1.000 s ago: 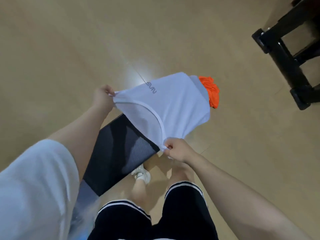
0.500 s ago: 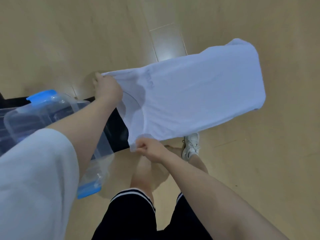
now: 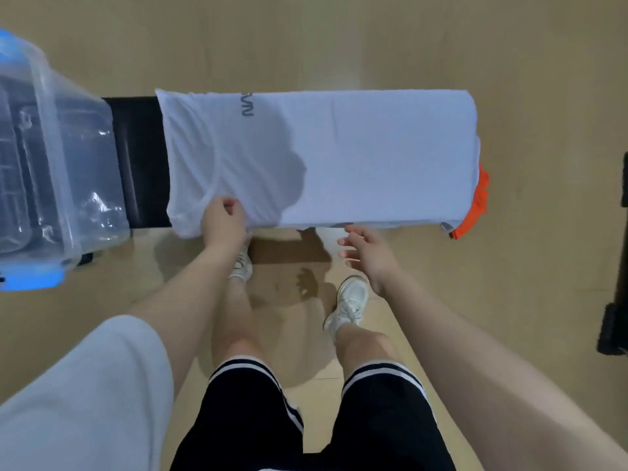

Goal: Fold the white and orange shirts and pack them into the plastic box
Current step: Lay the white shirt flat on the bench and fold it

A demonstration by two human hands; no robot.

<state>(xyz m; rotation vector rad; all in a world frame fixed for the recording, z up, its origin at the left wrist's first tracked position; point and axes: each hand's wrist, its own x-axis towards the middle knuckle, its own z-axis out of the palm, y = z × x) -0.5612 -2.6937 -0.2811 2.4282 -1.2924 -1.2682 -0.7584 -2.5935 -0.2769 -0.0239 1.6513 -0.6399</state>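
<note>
The white shirt [image 3: 356,158] lies spread flat along a black bench [image 3: 139,158], its collar end to the left. My left hand [image 3: 222,220] pinches the shirt's near edge close to the collar. My right hand [image 3: 368,256] hovers open just off the near edge, touching nothing. The orange shirt [image 3: 475,205] is mostly hidden under the white one and peeks out at the right end. The clear plastic box [image 3: 68,158] with blue latches stands on the bench's left end.
The floor is light wood. A dark piece of furniture [image 3: 615,328] stands at the right edge. My legs and white shoes [image 3: 350,302] are right in front of the bench.
The white shirt went from being held in the air to lying flat on the bench. My right hand let go of it and opened. The view swung to face the bench squarely.
</note>
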